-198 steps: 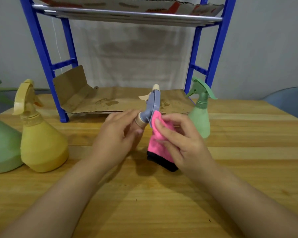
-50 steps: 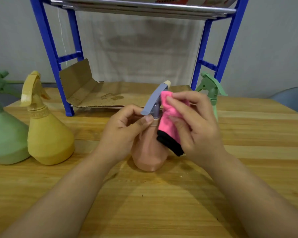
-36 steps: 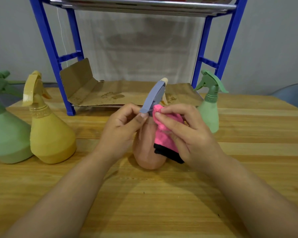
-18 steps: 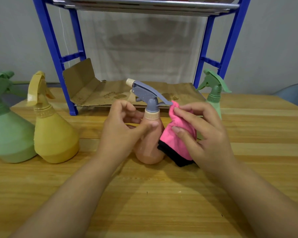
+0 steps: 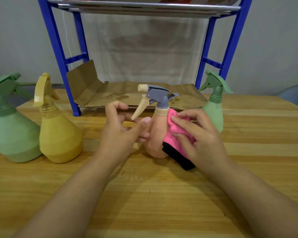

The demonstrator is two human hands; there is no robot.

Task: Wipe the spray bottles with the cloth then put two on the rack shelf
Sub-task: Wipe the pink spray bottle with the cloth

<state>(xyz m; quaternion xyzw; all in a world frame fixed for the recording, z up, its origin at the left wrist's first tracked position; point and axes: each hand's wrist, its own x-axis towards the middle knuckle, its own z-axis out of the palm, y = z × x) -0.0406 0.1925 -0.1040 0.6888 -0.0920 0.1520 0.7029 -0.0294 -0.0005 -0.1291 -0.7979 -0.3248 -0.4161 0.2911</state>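
Note:
A peach spray bottle (image 5: 154,134) with a grey-blue trigger head stands upright on the wooden table, nozzle pointing left. My left hand (image 5: 122,131) grips its left side, thumb near the neck. My right hand (image 5: 198,138) presses a pink cloth with a black edge (image 5: 173,133) against the bottle's right side. A small green spray bottle (image 5: 213,110) stands just behind my right hand. A yellow spray bottle (image 5: 58,134) and a larger green one (image 5: 12,133) stand at the left. The blue rack (image 5: 58,48) rises behind, its low shelf lined with cardboard (image 5: 127,97).
The rack's upper shelf (image 5: 144,6) crosses the top of the view. A flap of the cardboard (image 5: 83,78) folds up at the shelf's left end. A grey wall lies behind, and a blue-grey rounded object (image 5: 294,93) sits at the far right edge.
The peach bottle has been turned so its nozzle points left. The cloth has gone from the trigger head down to the bottle's right side.

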